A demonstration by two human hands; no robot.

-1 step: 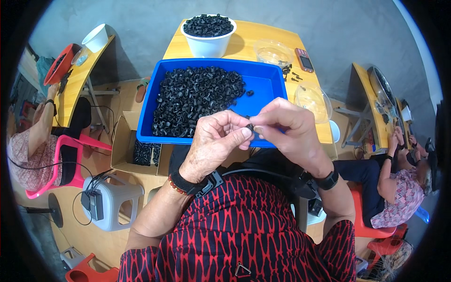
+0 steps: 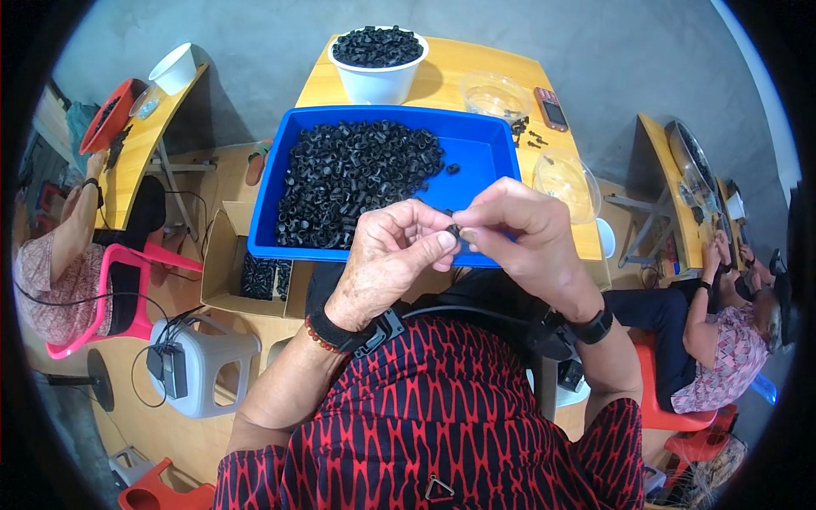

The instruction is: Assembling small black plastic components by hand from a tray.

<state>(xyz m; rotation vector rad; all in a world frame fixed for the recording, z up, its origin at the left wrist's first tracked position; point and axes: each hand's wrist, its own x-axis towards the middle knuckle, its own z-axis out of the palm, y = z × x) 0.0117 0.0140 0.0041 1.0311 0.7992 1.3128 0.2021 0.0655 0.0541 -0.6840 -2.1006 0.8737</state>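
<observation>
Over the near edge of a blue tray [image 2: 501,161], my left hand [image 2: 395,246] pinches a small black plastic part [image 2: 453,229] between thumb and forefinger. My right hand [image 2: 523,238] meets it there, thumb and forefinger closed on the same part from the other side. Fingers cover most of the piece, so its full shape is hidden. A heap of small black ring-like plastic parts [image 2: 348,178] fills the tray's left and middle, and one loose part [image 2: 453,169] lies apart on the blue bottom.
Behind the tray stands a white bucket [image 2: 374,82] heaped with black parts. Clear plastic bowls [image 2: 565,183], a red phone [image 2: 551,110] and loose black pieces [image 2: 534,138] lie to the right. An open carton [image 2: 223,272] sits below left. Co-workers sit at tables on both sides.
</observation>
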